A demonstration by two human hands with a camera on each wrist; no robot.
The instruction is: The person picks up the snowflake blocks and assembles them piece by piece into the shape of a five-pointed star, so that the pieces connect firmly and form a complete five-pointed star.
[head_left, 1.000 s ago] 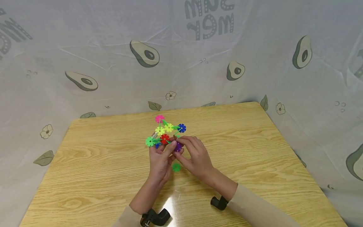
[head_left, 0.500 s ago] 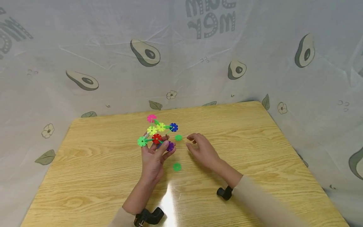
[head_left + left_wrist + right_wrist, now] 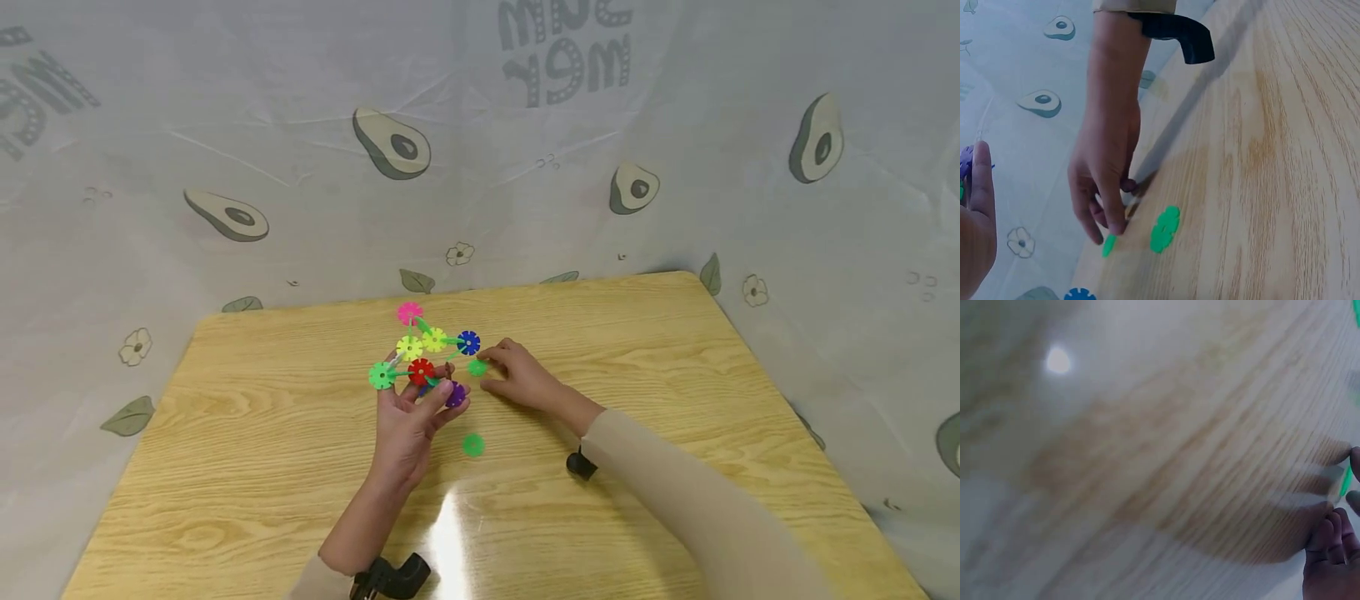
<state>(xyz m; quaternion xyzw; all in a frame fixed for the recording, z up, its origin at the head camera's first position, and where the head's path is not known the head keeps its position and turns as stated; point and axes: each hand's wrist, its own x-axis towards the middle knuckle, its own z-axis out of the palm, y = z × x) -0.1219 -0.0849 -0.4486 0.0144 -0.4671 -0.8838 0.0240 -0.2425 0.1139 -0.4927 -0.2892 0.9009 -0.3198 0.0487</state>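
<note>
My left hand holds a linked build of toothed plastic discs, with the thumb pressed beside its purple disc. The build also has a red disc, a blue disc, a pink disc, yellow discs and green ones. To its right, my right hand reaches down to a loose green disc on the table. In the left wrist view a fingertip meets that green disc, while the thumb stands apart from it. Another green disc lies nearer me.
The wooden table reaches back to a pale curtain printed with avocados, which also hangs along both sides. A black wrist mount sits on the left arm, and another mount on the right.
My right hand has let go of the build, drawn off to the right, then come to the loose green disc. The left hand has shifted slightly left with the build.
</note>
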